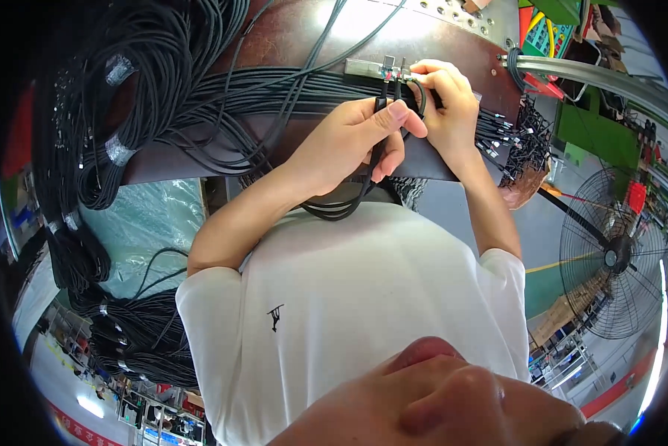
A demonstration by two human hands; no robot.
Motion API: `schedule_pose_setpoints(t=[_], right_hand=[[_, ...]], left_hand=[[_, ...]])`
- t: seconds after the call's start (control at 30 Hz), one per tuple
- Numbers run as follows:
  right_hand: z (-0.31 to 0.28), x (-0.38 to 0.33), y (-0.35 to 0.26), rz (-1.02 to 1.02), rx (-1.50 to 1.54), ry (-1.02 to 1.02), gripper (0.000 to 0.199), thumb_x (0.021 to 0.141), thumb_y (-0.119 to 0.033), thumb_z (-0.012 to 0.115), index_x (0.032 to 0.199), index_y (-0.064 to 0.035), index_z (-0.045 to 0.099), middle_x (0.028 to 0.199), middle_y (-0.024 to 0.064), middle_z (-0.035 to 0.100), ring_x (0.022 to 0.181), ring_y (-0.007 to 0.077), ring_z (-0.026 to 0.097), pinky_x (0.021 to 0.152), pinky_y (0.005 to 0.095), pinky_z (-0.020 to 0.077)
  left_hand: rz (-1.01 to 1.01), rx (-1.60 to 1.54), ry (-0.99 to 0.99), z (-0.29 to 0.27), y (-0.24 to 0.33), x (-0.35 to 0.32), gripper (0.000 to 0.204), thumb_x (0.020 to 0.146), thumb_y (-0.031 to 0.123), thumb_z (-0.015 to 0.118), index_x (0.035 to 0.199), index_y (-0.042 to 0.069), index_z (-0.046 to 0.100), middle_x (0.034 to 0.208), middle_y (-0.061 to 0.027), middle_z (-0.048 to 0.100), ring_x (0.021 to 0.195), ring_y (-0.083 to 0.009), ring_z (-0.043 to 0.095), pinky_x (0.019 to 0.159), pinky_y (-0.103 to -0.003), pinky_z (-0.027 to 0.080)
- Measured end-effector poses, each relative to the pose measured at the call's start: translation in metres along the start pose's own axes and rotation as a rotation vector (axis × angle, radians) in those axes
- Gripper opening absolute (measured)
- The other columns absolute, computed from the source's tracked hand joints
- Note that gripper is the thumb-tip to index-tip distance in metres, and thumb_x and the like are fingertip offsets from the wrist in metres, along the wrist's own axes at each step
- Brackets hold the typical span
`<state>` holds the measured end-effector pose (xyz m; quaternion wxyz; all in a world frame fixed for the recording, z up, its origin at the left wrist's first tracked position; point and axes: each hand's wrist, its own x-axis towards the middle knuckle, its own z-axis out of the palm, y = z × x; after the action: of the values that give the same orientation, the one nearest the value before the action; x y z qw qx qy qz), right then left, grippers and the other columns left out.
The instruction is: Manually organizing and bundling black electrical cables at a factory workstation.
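Two hands (393,126), one fan (617,256)

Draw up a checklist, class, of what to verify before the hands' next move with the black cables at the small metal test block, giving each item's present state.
1. Left hand grips the looped black cables: ok.
2. Right hand is at the small metal test block: ok.
3. Cable plugs fully seated in the block: cannot tell.
4. Loose cable ends at the edge of the brown table untangled: cannot tell.
5. Taped black cable coils lie apart from the hands: ok.
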<state>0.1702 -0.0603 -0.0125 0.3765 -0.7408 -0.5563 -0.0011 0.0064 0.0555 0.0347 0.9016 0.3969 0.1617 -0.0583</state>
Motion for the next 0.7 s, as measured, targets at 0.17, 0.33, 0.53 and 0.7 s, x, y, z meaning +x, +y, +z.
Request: schedule_pose_setpoints(t=[0.17, 0.33, 0.53, 0.7], right_hand=[[-0.032, 0.017, -0.008, -0.218, -0.202, 0.048, 0.027, 0.074, -0.007, 0.067, 0.101, -0.0096, 0.064, 0.096, 0.0045, 0.064, 0.089, 0.0242, 0.063, 0.078, 0.0353, 0.0503], [-0.048, 0.026, -0.003, -0.403, -0.318, -0.069, 0.02, 0.073, -0.008, 0.065, 0.092, -0.0084, 0.061, 0.096, 0.0057, 0.063, 0.091, 0.0228, 0.062, 0.075, 0.0332, 0.0506], [-0.017, -0.014, 0.013, -0.011, -0.046, 0.096, 0.017, 0.075, 0.002, 0.065, 0.09, -0.0031, 0.058, 0.092, 0.0105, 0.063, 0.086, 0.029, 0.062, 0.08, 0.0372, 0.0469], [-0.017, -0.014, 0.013, -0.002, -0.098, 0.075, 0.02, 0.075, 0.002, 0.066, 0.092, -0.0044, 0.058, 0.092, 0.0097, 0.062, 0.085, 0.0292, 0.061, 0.077, 0.0369, 0.048]], left_hand=[[-0.066, 0.019, 0.004, -0.001, 0.001, 0.008, 0.043, 0.102, 0.039, 0.041, 0.099, 0.0, 0.059, 0.059, -0.0027, 0.053, 0.048, -0.0093, 0.047, 0.046, -0.021, 0.036], [-0.214, 0.183, -0.121, 0.01, 0.026, -0.005, 0.041, 0.102, 0.035, 0.041, 0.104, -0.002, 0.059, 0.067, -0.0076, 0.062, 0.053, -0.0104, 0.055, 0.051, -0.021, 0.043], [-0.252, 0.116, -0.093, 0.01, 0.024, 0.007, 0.043, 0.1, 0.036, 0.045, 0.107, -0.004, 0.058, 0.082, -0.0172, 0.068, 0.064, -0.0175, 0.066, 0.058, -0.026, 0.053], [-0.343, 0.065, -0.074, 0.012, 0.025, 0.016, 0.045, 0.1, 0.037, 0.045, 0.101, -0.006, 0.058, 0.078, -0.0179, 0.067, 0.063, -0.0192, 0.066, 0.058, -0.027, 0.053]])
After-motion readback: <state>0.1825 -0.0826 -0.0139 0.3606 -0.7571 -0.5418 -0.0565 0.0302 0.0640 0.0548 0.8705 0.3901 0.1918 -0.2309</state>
